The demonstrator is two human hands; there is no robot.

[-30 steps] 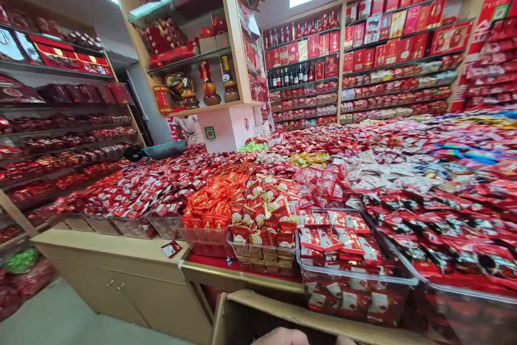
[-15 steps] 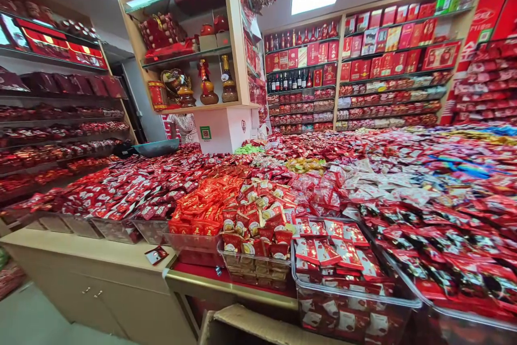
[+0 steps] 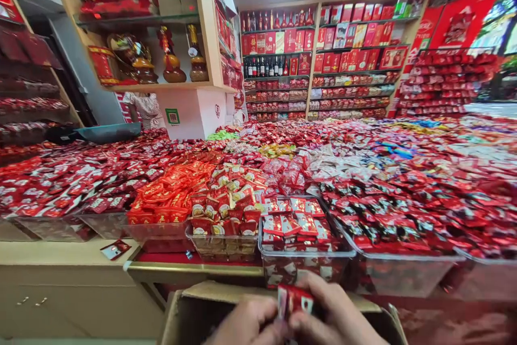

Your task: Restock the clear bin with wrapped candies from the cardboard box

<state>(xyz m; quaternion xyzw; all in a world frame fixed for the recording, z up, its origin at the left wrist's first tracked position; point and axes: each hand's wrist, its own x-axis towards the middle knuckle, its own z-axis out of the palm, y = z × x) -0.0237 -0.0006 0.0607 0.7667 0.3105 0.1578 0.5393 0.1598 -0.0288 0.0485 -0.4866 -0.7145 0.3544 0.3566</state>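
Low in the head view, over a cardboard box (image 3: 210, 292), my two hands meet at a small red candy packet (image 3: 298, 302) with white patches. My right hand (image 3: 333, 310) is closed on its right side, fingers above and thumb below. My left hand (image 3: 252, 321), a little blurred, is closed at the packet's left edge. Just beyond them stands a clear plastic bin (image 3: 307, 254) of red-and-white packets. To its left is another clear bin (image 3: 226, 248) with red and cream packets.
Bins of bright red packets (image 3: 169, 194) and dark red packets (image 3: 404, 216) flank these. One loose packet (image 3: 116, 249) lies on the cream cabinet top (image 3: 60, 253). A display cabinet (image 3: 205, 27) overhangs the back left. Behind it, a person (image 3: 143, 108) is partly visible. Stocked shelves (image 3: 317, 65) line the wall.
My view has turned right and dipped, bringing more of the cardboard box into sight. Both my hands have come in from below with the red candy packet between them.
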